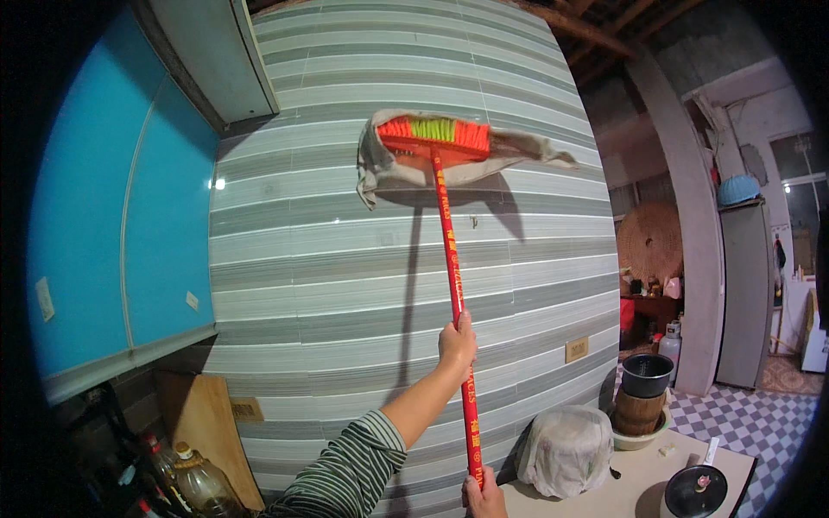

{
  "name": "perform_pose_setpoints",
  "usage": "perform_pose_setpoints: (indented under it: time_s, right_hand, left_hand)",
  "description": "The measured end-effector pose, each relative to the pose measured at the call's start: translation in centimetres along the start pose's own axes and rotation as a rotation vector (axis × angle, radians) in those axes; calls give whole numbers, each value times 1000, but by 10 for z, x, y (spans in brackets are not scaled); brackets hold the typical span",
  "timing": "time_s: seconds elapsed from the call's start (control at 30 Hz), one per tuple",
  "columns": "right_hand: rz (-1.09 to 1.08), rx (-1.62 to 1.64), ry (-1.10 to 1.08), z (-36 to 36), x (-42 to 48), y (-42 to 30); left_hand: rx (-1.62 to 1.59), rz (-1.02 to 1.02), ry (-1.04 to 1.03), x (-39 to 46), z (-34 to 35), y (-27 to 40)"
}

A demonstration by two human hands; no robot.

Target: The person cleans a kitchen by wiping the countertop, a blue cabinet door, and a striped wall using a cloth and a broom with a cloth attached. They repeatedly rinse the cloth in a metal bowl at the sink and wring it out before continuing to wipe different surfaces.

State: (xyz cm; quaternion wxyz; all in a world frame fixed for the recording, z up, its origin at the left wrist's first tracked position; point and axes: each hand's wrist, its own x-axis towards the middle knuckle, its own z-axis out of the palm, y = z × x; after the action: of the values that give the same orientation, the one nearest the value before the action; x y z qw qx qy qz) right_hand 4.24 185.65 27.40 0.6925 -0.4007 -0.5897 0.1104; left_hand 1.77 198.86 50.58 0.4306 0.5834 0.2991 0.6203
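Note:
A broom with a red handle is raised against the striped tile wall. Its head has orange and yellow-green bristles that point upward. A greyish cloth hangs around the head, with one end trailing off to the right. My left hand grips the handle about midway. Lower down, near the bottom edge of the view, my right hand is closed on the same handle. The handle's lower end is hidden or out of view.
A blue cabinet is on the left, above oil bottles and a wooden board. At lower right, a countertop holds a plastic-covered object, stacked pots and a black pan. A wall socket and hook are on the wall.

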Motion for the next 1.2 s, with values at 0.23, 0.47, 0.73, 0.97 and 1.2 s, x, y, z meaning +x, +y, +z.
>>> perform_pose_setpoints:
  time_s: [0.23, 0.47, 0.73, 0.97, 1.2]
  right_hand:
    - [190, -101, -85, -1, -2, 17]
    - [203, -597, -22, -25, 104, 9]
    - [-168, -663, 50, -37, 405, -144]
    - [-98, -418, 14, -23, 480, -249]
    - [-70, -576, 67, -63, 380, -97]
  left_hand:
    - [-45, -32, -71, 26, -6, -26]
    - [87, 62, -142, 39, -50, 1]
    - [33, 107, -76, 12, -130, 15]
    - [-4, 253, 76, -29, -199, 38]
    - [-28, 146, 37, -49, -216, 6]
